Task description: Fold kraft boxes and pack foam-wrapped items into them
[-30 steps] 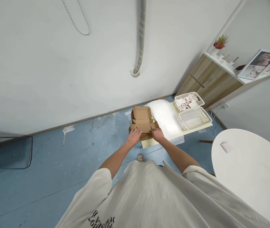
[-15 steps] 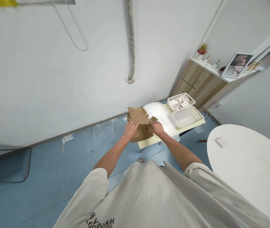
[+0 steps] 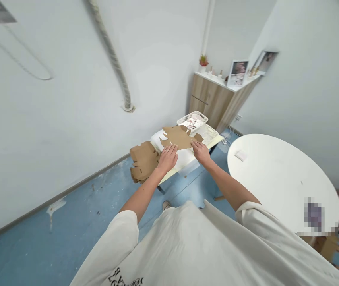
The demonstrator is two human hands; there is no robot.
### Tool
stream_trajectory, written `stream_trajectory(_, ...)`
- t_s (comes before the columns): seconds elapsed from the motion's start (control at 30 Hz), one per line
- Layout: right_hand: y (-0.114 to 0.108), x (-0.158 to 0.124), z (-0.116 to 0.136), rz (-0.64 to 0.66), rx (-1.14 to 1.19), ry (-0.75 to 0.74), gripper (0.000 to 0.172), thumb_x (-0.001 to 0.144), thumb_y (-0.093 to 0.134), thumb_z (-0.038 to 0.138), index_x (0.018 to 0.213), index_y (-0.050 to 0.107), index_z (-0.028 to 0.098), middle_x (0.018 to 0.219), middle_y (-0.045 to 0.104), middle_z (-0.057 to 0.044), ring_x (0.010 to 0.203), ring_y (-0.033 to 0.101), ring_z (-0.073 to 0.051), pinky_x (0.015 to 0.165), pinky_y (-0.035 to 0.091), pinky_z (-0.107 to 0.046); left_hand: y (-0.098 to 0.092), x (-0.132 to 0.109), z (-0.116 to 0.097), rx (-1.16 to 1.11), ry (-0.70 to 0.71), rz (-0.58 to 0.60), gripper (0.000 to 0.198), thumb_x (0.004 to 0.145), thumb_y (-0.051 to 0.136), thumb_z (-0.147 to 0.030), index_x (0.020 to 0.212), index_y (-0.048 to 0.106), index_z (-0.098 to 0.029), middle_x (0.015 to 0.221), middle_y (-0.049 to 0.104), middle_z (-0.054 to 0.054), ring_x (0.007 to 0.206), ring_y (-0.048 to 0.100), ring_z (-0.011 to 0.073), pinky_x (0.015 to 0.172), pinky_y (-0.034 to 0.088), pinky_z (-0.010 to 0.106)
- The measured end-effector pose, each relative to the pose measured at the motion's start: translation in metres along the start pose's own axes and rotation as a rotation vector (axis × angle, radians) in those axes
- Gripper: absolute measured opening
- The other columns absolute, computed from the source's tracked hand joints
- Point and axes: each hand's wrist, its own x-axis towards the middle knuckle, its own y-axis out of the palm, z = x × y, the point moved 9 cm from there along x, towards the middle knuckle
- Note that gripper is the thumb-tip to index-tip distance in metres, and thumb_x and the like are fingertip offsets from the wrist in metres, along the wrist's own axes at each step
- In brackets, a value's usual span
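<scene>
Both my hands hold one flat brown cardboard box blank (image 3: 179, 137) up over a low table (image 3: 187, 167). My left hand (image 3: 167, 157), a ring on one finger, grips the blank's near left edge. My right hand (image 3: 200, 152) pinches its near right edge. The stack of further flat cardboard blanks (image 3: 142, 161) lies at the table's left end, left of my left hand. A white foam sheet (image 3: 184, 157) lies on the table under the held blank.
Two white plastic baskets (image 3: 197, 121) stand at the table's far end. A round white table (image 3: 276, 174) with a small card (image 3: 241, 155) is on the right. A wooden cabinet (image 3: 217, 99) with pictures and a plant stands in the corner. Blue floor lies left.
I lifted one cardboard blank off the stack and carried it to the right, over the foam sheet. The camera turned right, so the stack now sits left of my hands.
</scene>
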Motion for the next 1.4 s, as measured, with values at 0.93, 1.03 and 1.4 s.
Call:
stream_trajectory(0.93,-0.1,-0.429,-0.355,0.082,-0.298,0.965,0.045,0.098,0.033,0.013,0.135,0.058,0.016,0.122,0.065,-0.015,0.11,0.052,-0.027,0.086,0.04,-0.035,0.34,0.101,-0.443,-0.14,0.896,0.512,0.059,0.096,0.041,-0.021,0.154,0.033,-0.017,0.157,0.04,0.012,0.147,0.034,0.0256,0.12,0.029,0.044)
stream_trajectory(1.03,-0.086,-0.429,-0.375,0.151,-0.251,1.031,0.045,0.099,0.032,0.013,0.136,0.057,0.018,0.123,0.063,-0.015,0.111,0.051,-0.027,0.085,0.038,-0.034,0.374,0.118,-0.447,-0.144,0.914,0.578,0.058,0.095,0.043,-0.018,0.153,0.036,-0.017,0.157,0.041,0.012,0.146,0.035,0.0261,0.119,0.029,0.045)
stream_trajectory(1.4,-0.024,-0.414,-0.441,0.333,-0.109,1.118,0.042,0.096,0.036,0.011,0.128,0.062,0.019,0.122,0.061,-0.015,0.107,0.049,-0.027,0.085,0.035,-0.036,0.48,0.167,-0.442,-0.077,0.944,0.928,0.05,0.094,0.043,-0.013,0.144,0.044,-0.015,0.15,0.046,0.016,0.135,0.047,0.0287,0.107,0.042,0.044)
